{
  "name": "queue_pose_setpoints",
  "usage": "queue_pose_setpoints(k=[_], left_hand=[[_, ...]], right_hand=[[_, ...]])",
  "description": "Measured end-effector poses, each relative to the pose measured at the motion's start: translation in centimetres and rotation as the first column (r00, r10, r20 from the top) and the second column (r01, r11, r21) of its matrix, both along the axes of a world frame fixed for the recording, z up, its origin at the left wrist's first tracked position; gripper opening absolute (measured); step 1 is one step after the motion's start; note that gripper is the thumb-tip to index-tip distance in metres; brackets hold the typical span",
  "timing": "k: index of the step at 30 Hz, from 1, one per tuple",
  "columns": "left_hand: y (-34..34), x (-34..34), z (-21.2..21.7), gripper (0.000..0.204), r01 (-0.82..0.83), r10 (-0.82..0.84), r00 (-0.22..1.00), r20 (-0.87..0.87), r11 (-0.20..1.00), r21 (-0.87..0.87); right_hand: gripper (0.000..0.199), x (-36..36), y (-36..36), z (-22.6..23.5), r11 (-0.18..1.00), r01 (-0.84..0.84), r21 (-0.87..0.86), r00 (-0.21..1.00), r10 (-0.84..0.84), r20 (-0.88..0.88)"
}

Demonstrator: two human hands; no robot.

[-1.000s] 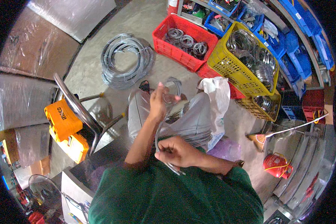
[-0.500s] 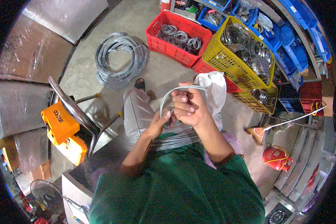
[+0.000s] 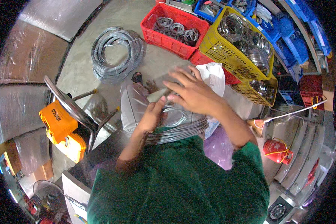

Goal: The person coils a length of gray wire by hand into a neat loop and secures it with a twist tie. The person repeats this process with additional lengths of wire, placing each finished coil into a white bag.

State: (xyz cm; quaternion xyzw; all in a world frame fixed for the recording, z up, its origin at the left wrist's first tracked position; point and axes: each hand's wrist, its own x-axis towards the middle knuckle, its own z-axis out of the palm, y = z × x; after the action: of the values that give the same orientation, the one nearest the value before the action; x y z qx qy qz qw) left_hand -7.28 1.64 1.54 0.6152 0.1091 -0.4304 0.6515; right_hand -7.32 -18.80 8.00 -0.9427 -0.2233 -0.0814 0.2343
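A small loop of thin silvery wire (image 3: 177, 116) hangs from my left hand (image 3: 152, 116), whose thumb and fingers are pinched together on it. Above the loop is my right hand (image 3: 194, 93), palm down, its fingers spread and slightly blurred. Its thumb comes close to the left thumb tip; whether they touch I cannot tell. Across my lap lies a larger coil of the same wire (image 3: 183, 132), partly covered by my left forearm. Under my hands, a whitish plastic sheet (image 3: 132, 106) covers my leg.
On the floor ahead rests a big wire coil (image 3: 117, 54). A red crate (image 3: 171, 43) and a yellow crate (image 3: 227, 56) hold wire rings. Blue bins (image 3: 287, 39) line the right shelf. An orange case (image 3: 59, 116) sits left by a metal-framed chair; a red cylinder (image 3: 278, 151) stands right.
My right hand has let go of the wire strand, opened and spread its fingers. The arched strand has dropped into a loop below my hands. My left hand still pinches the wire.
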Motion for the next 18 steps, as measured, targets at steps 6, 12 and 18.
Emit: queue_pose_setpoints(k=[6, 12, 18], left_hand=[[0.4, 1.1, 1.7, 0.054, -0.140, -0.011, 0.950, -0.313, 0.878, -0.458], [-0.8, 2.5, 1.6, 0.047, -0.134, 0.012, 0.947, -0.321, 0.923, -0.360], [-1.2, 4.1, -0.5, 0.045, -0.117, 0.097, 0.987, -0.126, 0.979, -0.168]], right_hand=[[0.028, -0.6, 0.3, -5.0, 0.333, 0.710, 0.621, 0.471, 0.431, -0.770], [0.024, -1.2, 2.8, -8.0, -0.338, 0.790, 0.512, 0.608, 0.543, -0.580], [0.020, -1.8, 1.7, -10.0, -0.317, 0.863, 0.394, 0.504, 0.616, -0.606]])
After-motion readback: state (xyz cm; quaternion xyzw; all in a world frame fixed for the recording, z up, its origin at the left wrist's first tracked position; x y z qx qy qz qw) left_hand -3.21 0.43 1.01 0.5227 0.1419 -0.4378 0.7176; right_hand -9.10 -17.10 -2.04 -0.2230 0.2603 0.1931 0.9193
